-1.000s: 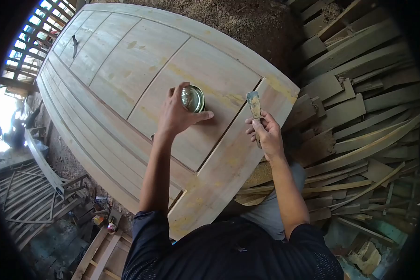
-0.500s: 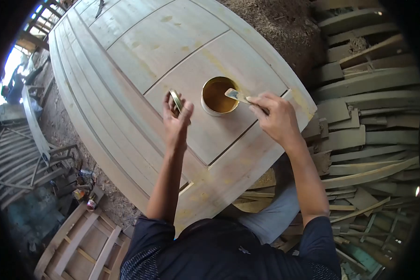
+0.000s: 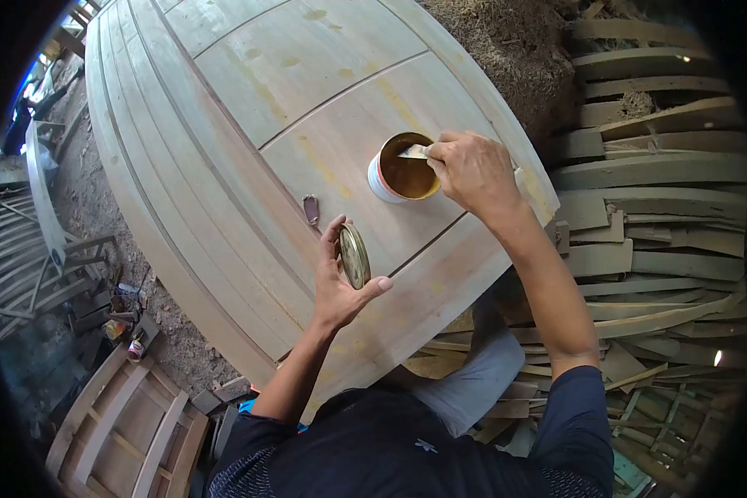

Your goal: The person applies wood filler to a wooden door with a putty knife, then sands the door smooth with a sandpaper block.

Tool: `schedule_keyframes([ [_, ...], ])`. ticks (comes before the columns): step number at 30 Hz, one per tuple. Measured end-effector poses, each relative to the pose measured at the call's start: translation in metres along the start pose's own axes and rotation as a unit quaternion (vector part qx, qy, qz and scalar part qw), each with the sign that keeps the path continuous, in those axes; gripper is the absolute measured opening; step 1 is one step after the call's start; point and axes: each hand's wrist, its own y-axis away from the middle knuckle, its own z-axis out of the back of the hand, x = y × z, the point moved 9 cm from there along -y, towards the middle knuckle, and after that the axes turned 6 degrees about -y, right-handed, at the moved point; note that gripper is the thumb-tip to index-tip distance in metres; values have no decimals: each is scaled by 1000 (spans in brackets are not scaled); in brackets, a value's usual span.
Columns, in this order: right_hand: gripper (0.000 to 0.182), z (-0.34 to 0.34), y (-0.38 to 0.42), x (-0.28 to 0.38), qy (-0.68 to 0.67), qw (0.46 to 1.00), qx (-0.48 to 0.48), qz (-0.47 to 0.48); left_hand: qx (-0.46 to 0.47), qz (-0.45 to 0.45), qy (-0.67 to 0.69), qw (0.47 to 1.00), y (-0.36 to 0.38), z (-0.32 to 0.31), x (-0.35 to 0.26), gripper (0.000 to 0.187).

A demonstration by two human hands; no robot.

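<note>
A round tin can (image 3: 382, 181) with yellow-brown paste inside stands on a pale wooden door panel (image 3: 332, 100), tilted toward my right hand. My right hand (image 3: 480, 173) is closed around a small putty knife (image 3: 414, 152), whose blade reaches over the can's mouth. Left of the can, my left hand (image 3: 339, 290) holds a round metal lid (image 3: 354, 256) on edge between fingers and thumb. Beyond the left fingertips, a small dark oblong piece (image 3: 310, 209) lies on the panel.
Yellowish filler patches (image 3: 322, 166) mark the panel. Stacked curved wood offcuts (image 3: 656, 170) fill the right side, with a sawdust heap (image 3: 506, 58) behind them. At lower left lies a slatted wooden frame (image 3: 124, 423), near a small tin (image 3: 135, 349).
My left hand has drawn back toward me with the lid, whose face now shows. The putty knife has moved down into the can's mouth. The can is now tilted, and the dark piece shows.
</note>
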Motion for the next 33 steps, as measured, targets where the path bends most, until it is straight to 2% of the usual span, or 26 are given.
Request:
schedule_keyframes([
  [6, 9, 4, -6, 4, 12, 1000, 8, 23, -8, 16, 8, 1000, 4, 12, 2, 126],
  [11, 9, 1, -17, 4, 34, 998, 16, 50, -17, 5, -39, 999, 3, 19, 11, 126],
  [14, 10, 0, -24, 3, 33, 997, 15, 71, -14, 5, 4, 1000, 2, 15, 6, 126],
  [17, 10, -5, -31, 0, 91, 993, 37, 62, -10, 2, -9, 1000, 4, 14, 10, 126],
  [21, 16, -12, -34, -5, 162, 980, 118, -10, -13, 7, 10, 1000, 5, 15, 9, 126],
  [23, 17, -6, -34, -8, 179, 973, 144, -27, -14, 8, -34, 999, 4, 18, 14, 130],
  [28, 25, 28, -22, -38, -3, 989, 120, -87, -18, 12, -33, 999, 5, 20, 9, 130],
  [29, 25, 29, -20, -45, -1, 989, 122, -85, -15, 15, -33, 999, 4, 20, 10, 130],
  [31, 25, 27, -14, -60, -100, 979, 134, -118, -14, 11, -36, 999, 3, 20, 11, 129],
  [32, 25, 28, -10, -65, -98, 979, 134, -117, -13, 8, -42, 999, 2, 19, 12, 129],
  [33, 24, 26, -4, -72, -152, 966, 139, -156, -14, 8, -41, 999, 2, 20, 14, 129],
])
